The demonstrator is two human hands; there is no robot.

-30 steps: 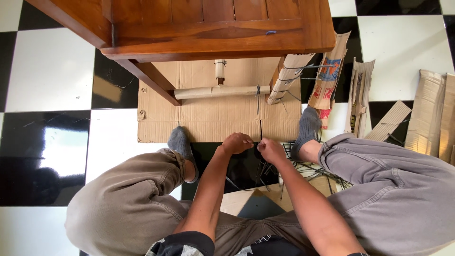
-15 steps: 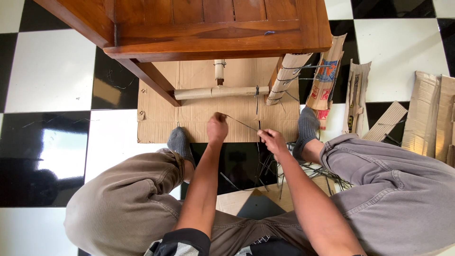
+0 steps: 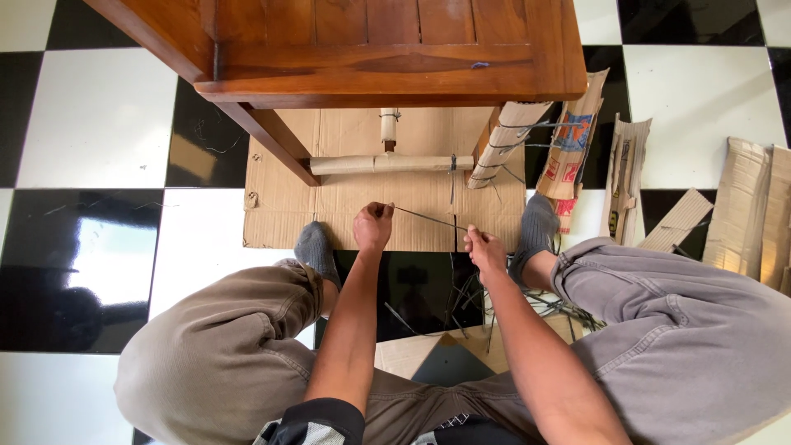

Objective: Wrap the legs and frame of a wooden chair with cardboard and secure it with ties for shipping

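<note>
Head view looks straight down on a person squatting on a black-and-white checkered floor, knees in grey-brown trousers spread to either side and both forearms reaching forward between them. Just ahead of the lap lie a piece of cardboard with a dark patch and a loose tangle of dark plastic straps on a black tile. The left hand is closed, pinching one end of a thin dark strap; the right hand is closed too, pinching the other end. The strap runs taut between them, slanting from the left hand down to the right, over the near edge of a flat cardboard sheet. Feet in grey socks rest at that edge, one on each side of the hands. Farther on, a cardboard-wrapped crossbar tied with a strap spans the legs of a brown wooden table, one leg also wrapped in cardboard. Off to the right, folded cardboard pieces lie on the tiles.
</note>
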